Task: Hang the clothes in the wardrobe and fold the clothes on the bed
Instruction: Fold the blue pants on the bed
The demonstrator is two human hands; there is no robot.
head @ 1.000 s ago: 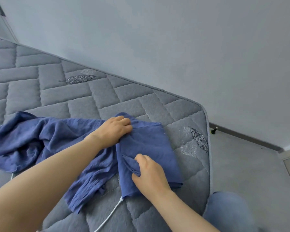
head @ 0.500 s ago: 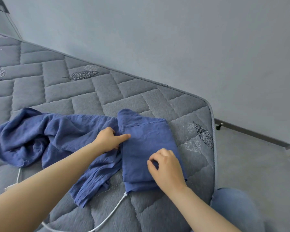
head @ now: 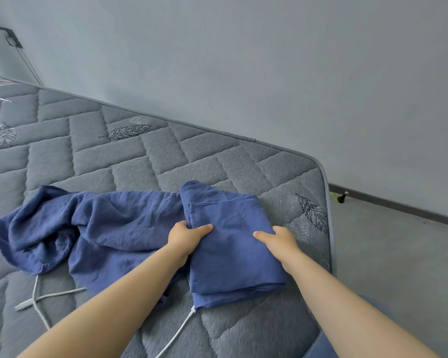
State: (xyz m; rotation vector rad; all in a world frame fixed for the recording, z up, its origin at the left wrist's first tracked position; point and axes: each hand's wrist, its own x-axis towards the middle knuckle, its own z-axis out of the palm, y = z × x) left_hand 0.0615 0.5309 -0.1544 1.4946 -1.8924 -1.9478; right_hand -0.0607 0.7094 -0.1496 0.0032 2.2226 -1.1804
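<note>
I am gripping the blue garment [head: 230, 259] with both hands, set apart. My left hand [head: 189, 237] is pinching the folded panel's left edge and my right hand [head: 278, 241] its right edge, presumably to square the fold. The garment is lying near the bed's [head: 145, 161] right corner, its unfolded part trailing leftward. A white cable [head: 177, 332] is running beneath it. No readable writing, only feather motifs.

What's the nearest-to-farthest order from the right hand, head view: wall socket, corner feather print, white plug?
1. Corner feather print, just right of the right hand.
2. White plug, far left on the mattress.
3. Wall socket, top-left wall.
</note>
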